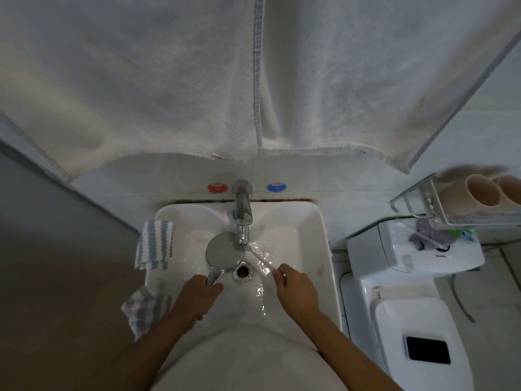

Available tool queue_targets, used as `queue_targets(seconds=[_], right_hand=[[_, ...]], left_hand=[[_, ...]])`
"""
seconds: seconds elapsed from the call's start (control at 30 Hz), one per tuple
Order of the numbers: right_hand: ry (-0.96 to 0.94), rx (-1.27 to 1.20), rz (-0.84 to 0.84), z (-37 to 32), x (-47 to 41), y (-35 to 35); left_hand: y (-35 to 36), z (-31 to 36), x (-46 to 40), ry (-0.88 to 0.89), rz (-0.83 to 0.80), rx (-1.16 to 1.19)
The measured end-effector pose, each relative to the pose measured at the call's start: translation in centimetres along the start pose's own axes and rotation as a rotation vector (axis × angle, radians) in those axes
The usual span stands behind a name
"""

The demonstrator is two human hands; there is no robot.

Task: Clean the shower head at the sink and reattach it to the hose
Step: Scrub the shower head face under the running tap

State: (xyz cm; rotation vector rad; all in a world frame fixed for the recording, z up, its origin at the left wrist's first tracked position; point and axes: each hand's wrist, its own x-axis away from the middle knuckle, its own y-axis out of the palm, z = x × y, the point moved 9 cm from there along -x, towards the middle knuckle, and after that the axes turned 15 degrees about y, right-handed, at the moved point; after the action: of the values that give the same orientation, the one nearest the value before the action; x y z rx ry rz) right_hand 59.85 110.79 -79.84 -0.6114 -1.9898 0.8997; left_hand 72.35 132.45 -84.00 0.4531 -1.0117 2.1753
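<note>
Left grip [201, 289]: my fingers curl round the shower head [224, 250] handle, face up over the sink [315, 221] basin, beside the drain [241, 272].
Right grip [293, 286]: I pinch a toothbrush [260, 259], bristle end under the tap [242, 213].
Left rim: striped cloth [154, 244].

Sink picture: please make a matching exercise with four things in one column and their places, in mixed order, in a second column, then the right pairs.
Things:
1. shower head
2. toothbrush
3. striped cloth
4. pink cups

Places:
A. in the wire rack on the wall, at the right
B. draped over the left rim of the sink
C. held by its handle in the left hand
D. pinched in the right hand, with its tip under the tap

Pairs: 1-C, 2-D, 3-B, 4-A
</note>
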Motion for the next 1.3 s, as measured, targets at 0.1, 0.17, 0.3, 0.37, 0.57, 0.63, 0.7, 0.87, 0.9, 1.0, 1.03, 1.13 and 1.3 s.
queue_targets(seconds=[0.1, 0.17, 0.3, 0.37, 0.57, 0.63, 0.7, 0.87, 0.9, 1.0, 1.03, 1.13, 1.3], right_hand=[[0.01, -0.04, -0.006, -0.1, -0.3, -0.1], [-0.004, -0.046, -0.039, -0.4, 0.0, 0.2], [-0.009, -0.012, -0.035, -0.4, 0.4, 0.3], [0.012, -0.023, -0.015, -0.1, 0.0, -0.1], [-0.017, -0.017, -0.047, -0.6, 0.6, 0.4], [0.01, -0.034, -0.01, -0.2, 0.1, -0.1], [0.006, -0.043, -0.017, -0.2, 0.1, 0.0], [-0.053, -0.049, 0.011, -0.9, 0.7, -0.3], [-0.054, -0.051, 0.024, -0.9, 0.6, -0.5], [-0.036, -0.039, -0.01, -0.6, 0.4, -0.1], [-0.04, -0.031, -0.022, -0.6, 0.5, 0.1], [-0.103, 0.041, -0.033, -1.2, 1.1, 0.5], [-0.044, 0.0, 0.035, -0.8, 0.6, -0.4]], left_hand=[[0.1, 0.3, -0.1, 0.021, -0.011, -0.014], [0.1, 0.5, -0.1, 0.031, -0.006, -0.008], [-0.1, 0.6, -0.1, 0.026, -0.008, 0.009], [0.1, 0.8, -0.1, 0.022, -0.013, 0.029], [0.0, 0.8, -0.3, 0.016, 0.015, 0.118], [-0.3, 1.0, -0.4, 0.015, 0.033, 0.124], [-0.3, 1.2, -0.4, 0.017, 0.037, 0.124], [-0.5, 1.1, -0.7, 0.018, 0.062, 0.145], [-0.6, 1.1, -0.7, 0.016, 0.063, 0.147], [-0.5, 1.3, -0.6, 0.019, 0.059, 0.129], [-0.4, 1.5, -0.6, 0.022, 0.055, 0.124], [-0.1, 1.7, -0.4, 0.033, 0.035, 0.105], [0.1, 1.8, -0.2, 0.035, 0.016, 0.094]])
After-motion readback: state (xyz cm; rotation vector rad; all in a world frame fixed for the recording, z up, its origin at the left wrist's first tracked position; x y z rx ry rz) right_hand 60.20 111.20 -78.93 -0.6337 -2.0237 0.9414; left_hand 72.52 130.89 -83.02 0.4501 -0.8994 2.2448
